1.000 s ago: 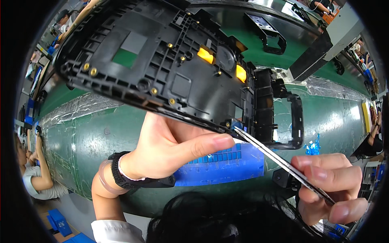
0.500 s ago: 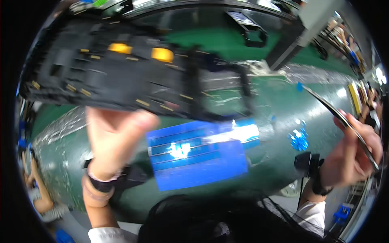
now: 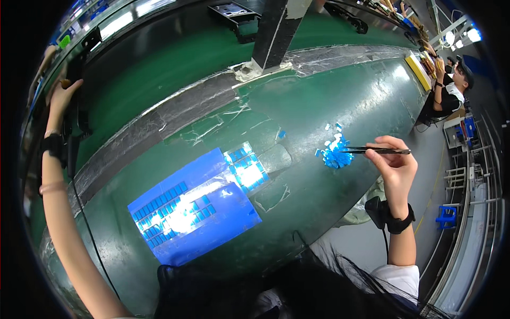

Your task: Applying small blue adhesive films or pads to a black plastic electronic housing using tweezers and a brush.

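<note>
My right hand (image 3: 392, 165) pinches a pair of dark tweezers (image 3: 380, 151), held almost level, their tips at a heap of small shiny blue pieces (image 3: 337, 154). Far off to the upper left, my left arm is stretched out and my left hand (image 3: 62, 101) is at a black plastic frame (image 3: 79, 119). Its thumb sticks out, while the other fingers are partly hidden against the dark part. Between the arms lies a blue sheet (image 3: 228, 210) carrying rows of small blue strips, with a smaller patch of strips (image 3: 247, 167) at its upper right edge.
A green-covered worktable (image 3: 297, 186) spans the view, beside a darker green belt (image 3: 175, 64). A black post (image 3: 273, 42) rises at the table's far edge. Black frames (image 3: 236, 18) lie on the belt. Another person (image 3: 451, 87) sits at the right. A blue stool (image 3: 446, 217) stands below.
My left hand has carried the black frame from above the blue sheet to the far left. My right hand has moved left, bringing the tweezers from mid-air down to the blue heap.
</note>
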Demonstrator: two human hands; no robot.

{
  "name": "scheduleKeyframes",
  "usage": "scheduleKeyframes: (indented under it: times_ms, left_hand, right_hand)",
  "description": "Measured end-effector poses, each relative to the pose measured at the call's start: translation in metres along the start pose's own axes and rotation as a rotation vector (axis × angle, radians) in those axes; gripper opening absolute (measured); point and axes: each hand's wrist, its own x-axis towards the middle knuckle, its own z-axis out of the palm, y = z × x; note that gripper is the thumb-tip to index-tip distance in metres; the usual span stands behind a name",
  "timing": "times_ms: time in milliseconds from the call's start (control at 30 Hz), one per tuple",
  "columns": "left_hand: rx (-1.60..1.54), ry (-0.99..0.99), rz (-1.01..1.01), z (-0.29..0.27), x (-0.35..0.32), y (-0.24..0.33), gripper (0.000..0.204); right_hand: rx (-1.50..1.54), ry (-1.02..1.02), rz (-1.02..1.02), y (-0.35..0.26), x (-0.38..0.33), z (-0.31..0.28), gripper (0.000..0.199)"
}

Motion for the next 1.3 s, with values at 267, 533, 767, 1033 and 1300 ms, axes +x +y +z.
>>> scheduleKeyframes:
  times_ms: [267, 533, 767, 1033, 1300]
  left_hand:
    - [0.216, -0.034, -0.199, 0.021, 0.005, -0.005, 0.060]
    - [0.703, 0.024, -0.631, -0.045, -0.067, -0.080, 0.068]
    - [0.577, 0.069, -0.501, -0.088, -0.061, -0.280, 0.052]
    - [-2.012, -0.070, -0.347, -0.093, -0.094, -0.111, 0.048]
    - [-2.258, -0.493, -0.008, -0.107, -0.140, -0.020, 0.047]
  right_hand:
    - [-0.011, -0.037, -0.041, -0.029, -0.005, 0.016, 0.024]
    - [0.126, -0.230, 0.088, -0.053, -0.005, 0.060, 0.021]
    - [0.371, -0.505, 0.140, -0.070, -0.004, 0.104, 0.020]
    - [0.438, -0.538, 0.279, -0.067, -0.020, 0.122, 0.020]
    - [0.471, -0.493, 0.349, -0.056, -0.028, 0.128, 0.022]
